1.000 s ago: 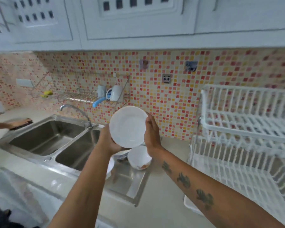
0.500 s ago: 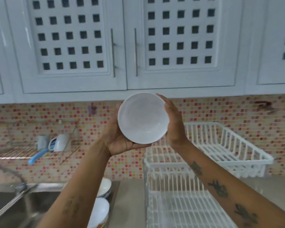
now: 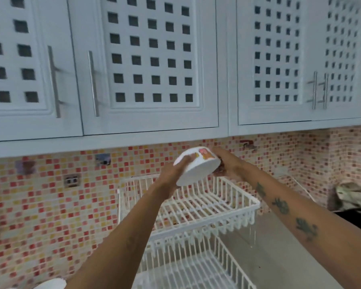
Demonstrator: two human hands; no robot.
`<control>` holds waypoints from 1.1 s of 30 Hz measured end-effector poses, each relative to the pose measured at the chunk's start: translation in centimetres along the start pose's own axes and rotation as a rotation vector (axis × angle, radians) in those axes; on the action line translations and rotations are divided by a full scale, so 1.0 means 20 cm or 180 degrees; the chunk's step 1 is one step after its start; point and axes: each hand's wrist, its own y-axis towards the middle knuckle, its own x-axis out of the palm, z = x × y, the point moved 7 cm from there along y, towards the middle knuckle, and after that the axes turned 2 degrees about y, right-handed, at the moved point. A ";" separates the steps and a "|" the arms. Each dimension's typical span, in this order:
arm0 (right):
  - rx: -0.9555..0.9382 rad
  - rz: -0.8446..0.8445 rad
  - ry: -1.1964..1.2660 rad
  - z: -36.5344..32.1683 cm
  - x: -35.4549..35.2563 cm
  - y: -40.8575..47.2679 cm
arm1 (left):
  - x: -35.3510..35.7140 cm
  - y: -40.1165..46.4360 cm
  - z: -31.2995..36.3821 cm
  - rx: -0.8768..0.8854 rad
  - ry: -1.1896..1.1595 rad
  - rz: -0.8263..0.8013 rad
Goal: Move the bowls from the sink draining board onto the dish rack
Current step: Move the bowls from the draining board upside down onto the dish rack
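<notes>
— What fills your view, biggest things first?

— The white cupboards (image 3: 150, 65) with square cut-outs and metal bar handles run across the top. Below them the wall of red, orange and cream mosaic tiles (image 3: 50, 205) stretches from side to side. Then comes the white wire dish rack (image 3: 206, 207), two tiers of it, standing on the grey counter (image 3: 279, 253) straight ahead of me; the upper tier is bare where I can see it.

— And your hands?

— Both are up over that upper tier with the bowl (image 3: 198, 166) between them. My left hand (image 3: 172, 174) is wrapped on its near-left side, fingers up over the outer wall. My right hand (image 3: 227, 164) presses against the far-right side, fingers curled about the base. So each hand is closed on the bowl.

— How does the bowl sit?

— Tilted, mouth turned downward, orange and pink print on its side. It hangs in the air above the rack, touching none of it.

— Anything smaller?

— The rim of another white bowl (image 3: 50, 284) peeks in at the bottom left edge.
</notes>
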 end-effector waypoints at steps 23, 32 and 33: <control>0.0893 0.0446 -0.0272 0.56 -0.03 0.22 | 0.24 0.22 -0.48 -0.0600 0.3438 -0.0292; 0.0999 0.0279 -0.0068 0.63 -0.03 0.24 | 0.25 0.23 -0.51 -0.0862 0.3395 -0.0348; 0.0992 0.0315 -0.0084 0.64 -0.04 0.25 | 0.25 0.23 -0.52 -0.0873 0.3231 -0.0361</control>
